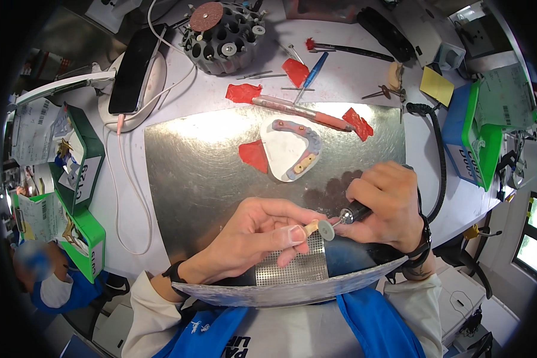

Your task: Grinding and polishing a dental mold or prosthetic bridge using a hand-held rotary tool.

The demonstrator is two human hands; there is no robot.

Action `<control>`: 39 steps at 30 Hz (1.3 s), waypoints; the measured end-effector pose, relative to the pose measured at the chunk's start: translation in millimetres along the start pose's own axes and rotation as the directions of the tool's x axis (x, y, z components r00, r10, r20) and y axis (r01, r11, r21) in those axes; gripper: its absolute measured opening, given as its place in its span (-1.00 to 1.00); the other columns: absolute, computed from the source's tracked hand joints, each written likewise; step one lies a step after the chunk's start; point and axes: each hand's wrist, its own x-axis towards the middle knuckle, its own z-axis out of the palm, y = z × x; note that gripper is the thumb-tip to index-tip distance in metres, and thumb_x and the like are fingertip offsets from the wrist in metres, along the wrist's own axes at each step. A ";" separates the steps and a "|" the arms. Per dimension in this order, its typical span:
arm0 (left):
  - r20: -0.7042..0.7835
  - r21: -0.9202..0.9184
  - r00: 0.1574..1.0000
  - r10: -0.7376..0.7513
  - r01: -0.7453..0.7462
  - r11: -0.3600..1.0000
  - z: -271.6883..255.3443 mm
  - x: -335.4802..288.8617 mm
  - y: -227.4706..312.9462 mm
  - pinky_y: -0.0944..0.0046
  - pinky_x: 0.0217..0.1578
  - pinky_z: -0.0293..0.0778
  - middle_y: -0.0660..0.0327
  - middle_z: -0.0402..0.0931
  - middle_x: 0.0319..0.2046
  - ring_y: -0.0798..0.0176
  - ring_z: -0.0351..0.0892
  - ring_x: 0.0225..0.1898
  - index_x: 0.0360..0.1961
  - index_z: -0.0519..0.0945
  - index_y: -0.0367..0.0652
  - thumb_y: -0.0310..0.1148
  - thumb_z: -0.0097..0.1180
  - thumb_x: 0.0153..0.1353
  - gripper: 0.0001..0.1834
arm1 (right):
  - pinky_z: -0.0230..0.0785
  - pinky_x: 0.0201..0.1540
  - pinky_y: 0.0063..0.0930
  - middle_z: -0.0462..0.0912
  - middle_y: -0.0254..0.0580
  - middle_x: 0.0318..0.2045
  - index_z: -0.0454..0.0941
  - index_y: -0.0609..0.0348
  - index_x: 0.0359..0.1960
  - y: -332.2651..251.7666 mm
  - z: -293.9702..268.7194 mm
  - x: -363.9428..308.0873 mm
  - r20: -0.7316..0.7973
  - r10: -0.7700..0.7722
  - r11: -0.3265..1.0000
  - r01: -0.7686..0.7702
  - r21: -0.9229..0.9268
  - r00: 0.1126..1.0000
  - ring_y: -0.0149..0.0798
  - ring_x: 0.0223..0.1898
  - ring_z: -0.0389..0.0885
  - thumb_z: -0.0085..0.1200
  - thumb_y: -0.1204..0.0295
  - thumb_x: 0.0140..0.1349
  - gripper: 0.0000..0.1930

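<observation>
My right hand [391,200] is wrapped round a black rotary handpiece [357,212], its silver tip toward the left. A thin grey-green disc [326,230] sits on the end of its shank. Between the thumb and fingers of my left hand [256,232] is a small tooth-coloured dental piece [311,227], right beside the disc; whether they touch I cannot tell. Both hands are above a perforated metal grate [292,269] at the near edge. Farther off, a white dental model [285,155] with a grey arch and a few tooth-coloured units lies on the metal sheet [191,161].
Red wax pieces [253,156], a pink-and-clear pen [304,113] and a blue-handled tool [315,70] lie beyond the model. A bur holder [224,45] and a phone [138,68] stand back left. Green trays [80,161] line the left; a coiled cord [438,161] runs at right.
</observation>
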 end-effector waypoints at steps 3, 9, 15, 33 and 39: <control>0.033 -0.043 0.999 -0.012 0.014 0.999 -3.9 0.7 -2.6 0.49 -0.50 0.39 0.00 0.58 -0.22 0.45 0.46 -0.50 0.07 0.48 -0.42 -0.45 0.10 0.27 -0.63 | 0.14 -0.60 -0.41 0.27 -0.40 -0.72 0.41 0.01 -0.63 0.6 -1.7 0.1 0.012 0.010 1.000 -0.010 -0.005 1.000 -0.30 -0.66 0.33 0.40 -0.07 -0.33 -0.49; 0.053 -0.070 0.998 -0.021 0.025 0.997 -7.2 1.1 -3.3 0.50 -0.50 0.39 -0.03 0.58 -0.18 0.46 0.45 -0.50 0.06 0.49 -0.42 -0.45 0.11 0.27 -0.64 | 0.15 -0.60 -0.40 0.28 -0.40 -0.73 0.41 0.00 -0.63 0.9 -0.5 0.6 0.026 0.008 1.000 -0.008 0.007 1.000 -0.30 -0.66 0.34 0.40 -0.04 -0.32 -0.52; -0.039 -0.005 0.999 -0.033 0.033 0.999 2.5 1.7 1.8 0.50 -0.57 0.32 0.07 0.56 -0.36 0.47 0.41 -0.57 0.02 0.50 -0.44 -0.47 0.11 0.24 -0.65 | 0.15 -0.61 -0.40 0.28 -0.40 -0.73 0.42 0.00 -0.63 -0.3 2.0 0.2 0.038 0.022 0.999 -0.023 0.023 0.999 -0.30 -0.67 0.34 0.41 -0.02 -0.32 -0.53; -0.076 -0.023 0.997 -0.005 0.003 1.000 5.9 4.8 -3.4 0.45 -0.48 0.39 0.07 0.57 -0.37 0.41 0.48 -0.53 -0.05 0.43 -0.26 -0.44 0.13 0.27 -0.73 | 0.23 -0.59 -0.44 0.52 -0.28 -0.69 0.67 0.03 -0.29 -23.0 -3.9 0.6 0.019 0.118 0.897 -0.115 0.427 0.993 -0.23 -0.68 0.48 0.35 0.46 -0.08 -0.75; -0.083 0.316 0.916 0.394 -0.351 0.882 10.1 6.3 -14.6 0.30 0.01 0.52 0.00 0.55 -0.18 0.22 0.58 -0.05 -0.02 0.40 -0.35 -0.67 0.17 0.13 -0.63 | 0.38 -0.49 -0.38 0.62 -0.23 -0.56 0.60 0.00 -0.17 -23.5 -7.4 -3.7 0.039 0.201 0.887 -0.198 0.416 0.979 -0.15 -0.55 0.61 0.25 0.50 -0.15 -0.61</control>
